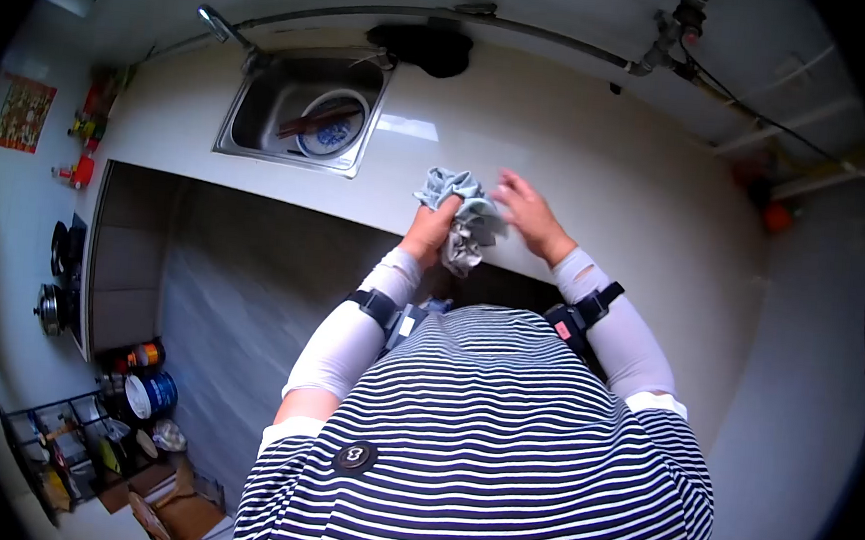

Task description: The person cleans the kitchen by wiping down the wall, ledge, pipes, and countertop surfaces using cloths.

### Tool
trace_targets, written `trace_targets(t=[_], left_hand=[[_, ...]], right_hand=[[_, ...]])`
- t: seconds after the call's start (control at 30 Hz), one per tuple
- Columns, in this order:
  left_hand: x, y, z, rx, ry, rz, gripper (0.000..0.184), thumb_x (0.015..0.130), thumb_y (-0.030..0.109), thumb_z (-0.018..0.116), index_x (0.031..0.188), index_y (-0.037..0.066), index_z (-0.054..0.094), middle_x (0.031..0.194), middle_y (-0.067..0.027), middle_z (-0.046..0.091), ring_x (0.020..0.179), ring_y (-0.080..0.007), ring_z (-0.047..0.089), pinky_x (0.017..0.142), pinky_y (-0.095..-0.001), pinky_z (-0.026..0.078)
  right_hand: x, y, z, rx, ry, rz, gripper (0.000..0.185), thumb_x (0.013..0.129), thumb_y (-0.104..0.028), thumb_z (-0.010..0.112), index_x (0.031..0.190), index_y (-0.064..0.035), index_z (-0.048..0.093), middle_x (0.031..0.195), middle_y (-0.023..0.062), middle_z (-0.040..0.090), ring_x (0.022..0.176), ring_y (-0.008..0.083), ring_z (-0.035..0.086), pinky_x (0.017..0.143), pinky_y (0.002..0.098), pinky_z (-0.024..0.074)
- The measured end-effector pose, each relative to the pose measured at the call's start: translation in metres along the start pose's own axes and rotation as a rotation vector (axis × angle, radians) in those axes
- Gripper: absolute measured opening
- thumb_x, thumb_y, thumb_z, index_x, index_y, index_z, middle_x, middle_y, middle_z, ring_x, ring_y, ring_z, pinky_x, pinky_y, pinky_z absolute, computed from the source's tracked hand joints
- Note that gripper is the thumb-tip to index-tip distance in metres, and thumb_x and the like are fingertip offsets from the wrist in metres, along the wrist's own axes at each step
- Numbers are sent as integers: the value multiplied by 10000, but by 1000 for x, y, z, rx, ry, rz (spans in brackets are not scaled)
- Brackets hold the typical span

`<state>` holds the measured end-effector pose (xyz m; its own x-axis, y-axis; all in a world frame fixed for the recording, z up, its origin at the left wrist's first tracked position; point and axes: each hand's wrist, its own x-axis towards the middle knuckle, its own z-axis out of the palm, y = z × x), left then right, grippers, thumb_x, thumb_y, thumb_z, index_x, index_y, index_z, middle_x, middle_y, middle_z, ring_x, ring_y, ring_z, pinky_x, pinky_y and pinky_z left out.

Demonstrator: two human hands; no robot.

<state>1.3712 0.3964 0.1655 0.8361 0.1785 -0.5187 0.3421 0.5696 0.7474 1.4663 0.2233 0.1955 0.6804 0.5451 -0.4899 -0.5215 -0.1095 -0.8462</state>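
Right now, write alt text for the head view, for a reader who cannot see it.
A person's left hand grips a crumpled cloth at the front edge of a pale counter, the open right hand close beside it. Beyond, to the left, a metal sink holds a white bowl with a blue pattern.

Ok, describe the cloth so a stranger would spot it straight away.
Start at the pale counter and look right of the steel sink. Over the counter's front edge, the left hand grips a bunched cloth. Its pale blue-grey colour sets it apart from the black object near the sink.
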Motion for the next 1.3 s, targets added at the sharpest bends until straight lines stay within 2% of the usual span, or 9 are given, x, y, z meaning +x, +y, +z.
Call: trace_targets(t=[0.23, 0.37, 0.5, 0.63, 0.8, 1.0, 1.07, 1.17, 1.3], left_hand=[[66, 44, -49, 633, 255, 598, 444, 831, 286, 746, 1111, -31, 612, 1008, -109, 671, 979, -220, 625, 893, -338, 480], [126, 21, -81, 602, 54, 271, 509, 795, 170, 747, 1202, -31, 516, 1121, -160, 642, 1018, -268, 614, 897, -344, 473], [143, -3, -87, 591, 248, 248, 413, 789, 123, 720, 1143, -23, 564, 1069, -136, 662, 977, -242, 627, 869, -346, 490], [143, 1, -92, 380, -23, 10, 468, 757, 116, 727, 1172, 11, 539, 1072, -146, 652, 994, -257, 627, 890, -328, 487], [118, 47, -91, 845, 19, 414, 472, 719, 105, 724, 1149, 57, 534, 1061, -157, 649, 1026, -345, 616, 890, -371, 488], [85, 64, -158, 1531, -252, 566, 749, 705, 187, 755, 1373, 96, 429, 1238, -246, 512, 1127, -448, 484, 997, -510, 381], [59, 42, -157, 1500, -261, 366, 970, 710, 300, 774, 1503, 86, 257, 1385, -358, 291, 1222, -523, 377, 1047, -567, 321], [51, 5, -140, 1637, -187, 558, 1009, 738, 400, 749, 1503, 10, 217, 1460, -380, 194, 1383, -566, 123, 1130, -607, 156], [110, 3, -125, 1735, -11, 460, 939, 788, 328, 716, 1475, -70, 215, 1486, -366, 173, 1377, -573, 115, 1144, -591, 122]], right_hand=[[14, 104, -113, -1006, 829, -149, 553, 885, -219, 597, 1347, 46, 448, 1406, 281, 424, 1318, 432, 387, 1107, 468, 326], [14, 105, -77, -1135, 901, -282, 522, 877, -202, 613, 1315, 46, 476, 1347, 273, 484, 1281, 407, 441, 1087, 439, 359], [25, 46, -11, -784, 94, -153, 466, 862, -235, 657, 1250, -1, 547, 1156, 215, 622, 1081, 355, 602, 935, 413, 482], [58, 42, 52, -1015, 31, -296, 569, 807, -319, 729, 1247, -16, 534, 1115, 206, 618, 1029, 367, 608, 872, 415, 505], [81, 52, 75, -1288, -2, -270, 551, 749, -332, 735, 1178, -59, 521, 1041, 188, 602, 1054, 369, 590, 874, 450, 498], [35, 58, -50, -1333, 706, -414, 457, 773, -126, 665, 1213, -52, 568, 1136, 145, 610, 1052, 351, 575, 929, 453, 459], [24, 79, -102, -1387, 947, -158, 489, 861, -204, 622, 1315, -70, 500, 1396, 139, 461, 1314, 303, 418, 1063, 509, 341], [19, 104, -122, -1278, 1106, -115, 566, 884, -249, 605, 1391, -88, 412, 1514, 116, 326, 1420, 287, 280, 1116, 565, 228], [24, 114, -118, -1222, 1130, -83, 639, 879, -276, 613, 1430, -105, 339, 1536, 97, 296, 1441, 285, 242, 1118, 606, 171]])
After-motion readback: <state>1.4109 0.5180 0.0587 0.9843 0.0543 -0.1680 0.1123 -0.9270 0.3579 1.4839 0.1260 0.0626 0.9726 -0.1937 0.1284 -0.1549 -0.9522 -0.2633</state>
